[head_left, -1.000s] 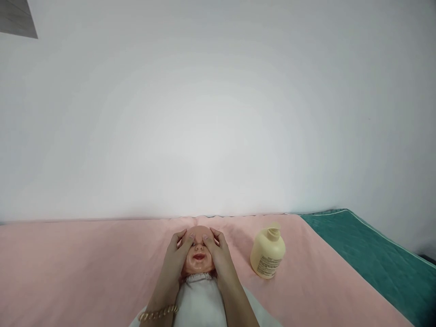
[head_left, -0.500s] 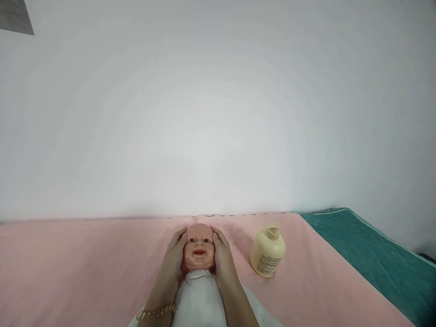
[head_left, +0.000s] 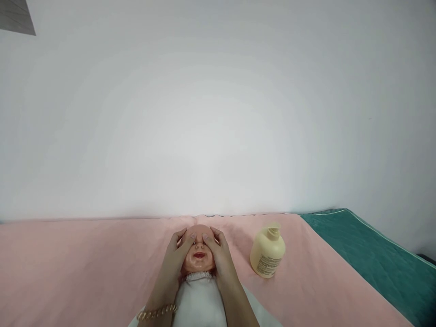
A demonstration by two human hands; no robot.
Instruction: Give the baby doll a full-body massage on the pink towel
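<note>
A baby doll [head_left: 199, 262] in a white dress [head_left: 200, 302] lies on its back on a pink cloth, its head toward the wall. My left hand [head_left: 177, 254] cups the left side of the doll's head, with the thumb laid over the eye on that side. On the opposite side my right hand [head_left: 220, 254] holds the head the same way, its thumb across the other eye. The fingers curl round the sides of the head, partly out of sight. Between the thumbs the nose and red mouth show. A beaded bracelet [head_left: 157, 312] circles my left wrist.
A pale yellow pump bottle [head_left: 268, 252] stands upright to the right of the doll. The pink cloth [head_left: 68, 268] lies over a green quilted cover [head_left: 371, 254] that shows at the right. A white wall [head_left: 204, 113] rises behind.
Both thumbs have moved inward from the sides of the doll's head and now cover its eyes. The fingers stay at the sides; the bottle has not moved.
</note>
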